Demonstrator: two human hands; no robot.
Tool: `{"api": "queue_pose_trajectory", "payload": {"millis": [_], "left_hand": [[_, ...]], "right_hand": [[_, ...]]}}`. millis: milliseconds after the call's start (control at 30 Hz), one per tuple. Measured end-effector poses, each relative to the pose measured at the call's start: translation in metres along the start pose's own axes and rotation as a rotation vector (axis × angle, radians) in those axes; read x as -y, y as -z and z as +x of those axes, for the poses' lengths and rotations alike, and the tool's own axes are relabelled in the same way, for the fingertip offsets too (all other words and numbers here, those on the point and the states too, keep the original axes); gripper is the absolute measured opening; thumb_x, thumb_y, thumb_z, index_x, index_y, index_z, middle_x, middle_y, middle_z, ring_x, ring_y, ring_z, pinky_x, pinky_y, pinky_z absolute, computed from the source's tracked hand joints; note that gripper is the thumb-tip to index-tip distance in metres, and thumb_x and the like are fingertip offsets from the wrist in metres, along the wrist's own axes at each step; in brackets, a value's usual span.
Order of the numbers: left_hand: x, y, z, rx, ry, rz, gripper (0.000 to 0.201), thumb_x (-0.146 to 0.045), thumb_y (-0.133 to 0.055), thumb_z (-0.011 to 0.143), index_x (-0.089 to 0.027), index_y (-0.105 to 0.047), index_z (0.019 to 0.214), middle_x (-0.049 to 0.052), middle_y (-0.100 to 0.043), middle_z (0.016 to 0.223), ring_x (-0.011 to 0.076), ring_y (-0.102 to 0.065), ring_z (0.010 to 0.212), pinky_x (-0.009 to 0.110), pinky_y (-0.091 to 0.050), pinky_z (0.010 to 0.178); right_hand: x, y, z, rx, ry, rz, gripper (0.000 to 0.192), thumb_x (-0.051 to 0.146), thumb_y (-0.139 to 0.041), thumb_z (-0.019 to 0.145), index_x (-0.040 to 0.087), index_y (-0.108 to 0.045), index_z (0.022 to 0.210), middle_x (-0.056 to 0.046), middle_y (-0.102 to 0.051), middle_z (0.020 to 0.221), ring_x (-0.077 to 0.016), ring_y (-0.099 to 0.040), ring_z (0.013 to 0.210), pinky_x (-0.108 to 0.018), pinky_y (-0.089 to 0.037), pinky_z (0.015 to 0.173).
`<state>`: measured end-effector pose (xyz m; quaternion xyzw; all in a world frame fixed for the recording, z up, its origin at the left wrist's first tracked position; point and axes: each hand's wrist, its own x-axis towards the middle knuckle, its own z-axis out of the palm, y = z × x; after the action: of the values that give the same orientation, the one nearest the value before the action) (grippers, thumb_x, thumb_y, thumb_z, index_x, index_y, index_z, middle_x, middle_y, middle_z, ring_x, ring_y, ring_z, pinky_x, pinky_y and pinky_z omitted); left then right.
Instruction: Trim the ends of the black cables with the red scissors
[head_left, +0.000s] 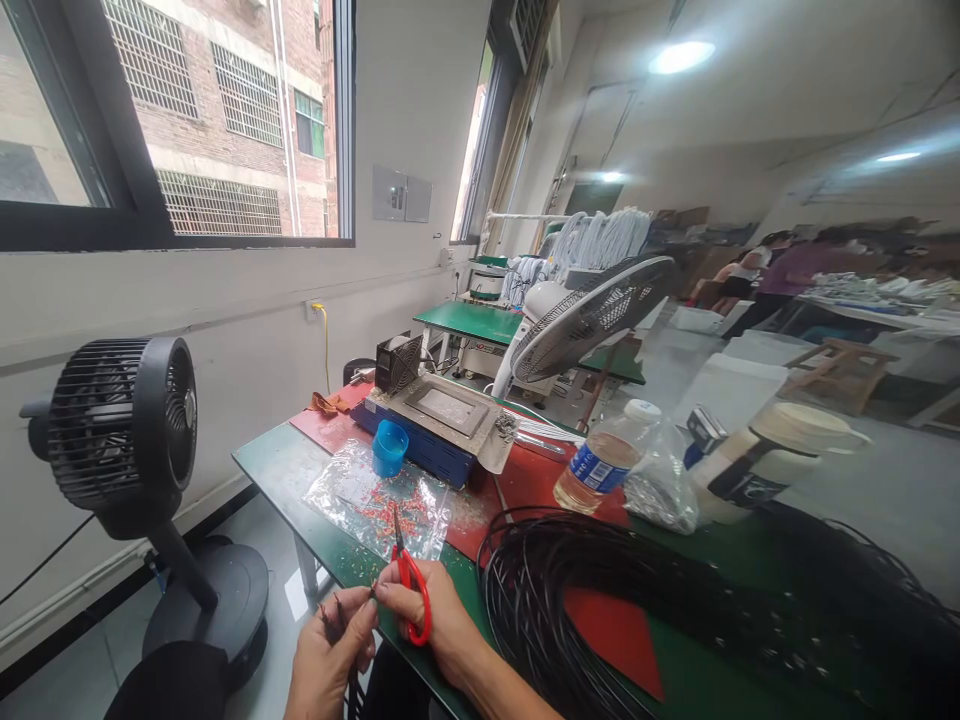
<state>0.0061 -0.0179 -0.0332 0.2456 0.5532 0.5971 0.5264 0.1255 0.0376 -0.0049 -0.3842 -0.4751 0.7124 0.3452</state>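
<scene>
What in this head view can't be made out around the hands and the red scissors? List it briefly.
- Head view: thin dark wire ends pinched by the left hand; too small to tell their state.
- Red-handled scissors in the right hand: blades too thin to tell whether they are apart.
- Coil of black cable: near side cut off by the bottom edge.
- People at the far bench: blurred.

The black cable coil (pixel 675 600) runs off the bottom and right edges. What the left hand (pixel 330 650) pinches is too thin to identify. People (pixel 757 270) in the far background are blurred.
</scene>
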Motion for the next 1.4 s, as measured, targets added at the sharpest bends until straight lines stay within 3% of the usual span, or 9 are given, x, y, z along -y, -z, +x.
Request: {"api": "queue_pose_trajectory", "payload": {"millis": [233,367,567,633,800,933,1100,1400], "left_hand": [[-0.007,-0.008,-0.007,0.013,0.104,-0.149,0.036,-0.037,-0.078,0.053,-0.012,-0.066,0.074,-0.001,-0.057,0.051,0.0054,-0.043,0.041,0.018,-0.028,0.040],[-0.016,-0.010,-0.012,0.095,0.226,-0.254,0.027,-0.033,-0.075,0.060,-0.011,-0.067,0.074,-0.001,-0.056,0.054,0.0037,-0.042,0.043,0.017,-0.028,0.041],[-0.023,-0.006,-0.014,0.130,0.264,-0.337,0.017,-0.028,-0.070,0.067,-0.012,-0.064,0.070,-0.001,-0.054,0.057,0.0029,-0.040,0.044,0.016,-0.029,0.042],[-0.024,-0.005,-0.014,0.122,0.267,-0.340,0.017,-0.027,-0.070,0.067,-0.012,-0.064,0.071,-0.001,-0.054,0.057,0.0031,-0.040,0.044,0.016,-0.029,0.041],[-0.029,-0.002,-0.013,0.090,0.264,-0.390,0.017,-0.026,-0.070,0.067,-0.012,-0.062,0.072,-0.001,-0.055,0.055,0.0034,-0.039,0.043,0.016,-0.027,0.040],[-0.033,0.002,-0.013,0.091,0.237,-0.412,0.019,-0.028,-0.070,0.066,-0.012,-0.062,0.073,-0.002,-0.054,0.054,0.0027,-0.037,0.042,0.015,-0.025,0.038],[-0.037,0.001,-0.013,0.086,0.199,-0.358,0.021,-0.031,-0.070,0.065,-0.013,-0.059,0.067,-0.002,-0.054,0.054,0.0033,-0.038,0.042,0.016,-0.026,0.038],[-0.037,-0.001,-0.014,0.041,0.170,-0.287,0.025,-0.034,-0.072,0.062,-0.013,-0.059,0.065,-0.001,-0.055,0.052,0.0043,-0.040,0.041,0.017,-0.026,0.038]], "right_hand": [[-0.003,0.003,0.002,0.006,0.000,0.044,0.031,0.037,-0.073,0.056,0.013,-0.056,0.067,0.008,-0.042,0.041,-0.0037,-0.033,0.035,-0.018,-0.019,0.037],[-0.007,0.005,0.004,0.048,-0.009,0.062,0.027,0.034,-0.071,0.058,0.013,-0.056,0.067,0.007,-0.044,0.042,-0.0037,-0.032,0.035,-0.018,-0.019,0.036],[-0.008,0.007,0.005,0.067,-0.006,-0.064,0.029,0.039,-0.068,0.061,0.014,-0.055,0.068,0.006,-0.043,0.046,-0.0051,-0.032,0.038,-0.020,-0.021,0.039],[-0.003,0.008,0.005,0.056,0.088,-0.232,0.029,0.042,-0.064,0.067,0.014,-0.057,0.068,0.005,-0.044,0.050,-0.0062,-0.034,0.042,-0.021,-0.025,0.043],[0.012,0.015,0.001,-0.051,0.634,-0.954,0.022,0.037,-0.065,0.069,0.016,-0.057,0.069,-0.001,-0.052,0.070,-0.0133,-0.044,0.066,-0.025,-0.030,0.060],[0.013,0.022,0.002,-0.110,0.889,-1.263,0.014,0.030,-0.060,0.072,0.018,-0.056,0.077,-0.002,-0.054,0.077,-0.0159,-0.043,0.072,-0.027,-0.028,0.064],[0.008,0.026,0.004,-0.161,1.031,-1.440,0.019,0.036,-0.054,0.080,0.018,-0.053,0.072,-0.001,-0.053,0.072,-0.0154,-0.040,0.067,-0.029,-0.023,0.061],[0.004,0.030,0.006,-0.186,1.131,-1.491,0.026,0.025,-0.043,0.090,0.017,-0.052,0.067,0.000,-0.051,0.063,-0.0126,-0.038,0.060,-0.029,-0.018,0.057]]}}
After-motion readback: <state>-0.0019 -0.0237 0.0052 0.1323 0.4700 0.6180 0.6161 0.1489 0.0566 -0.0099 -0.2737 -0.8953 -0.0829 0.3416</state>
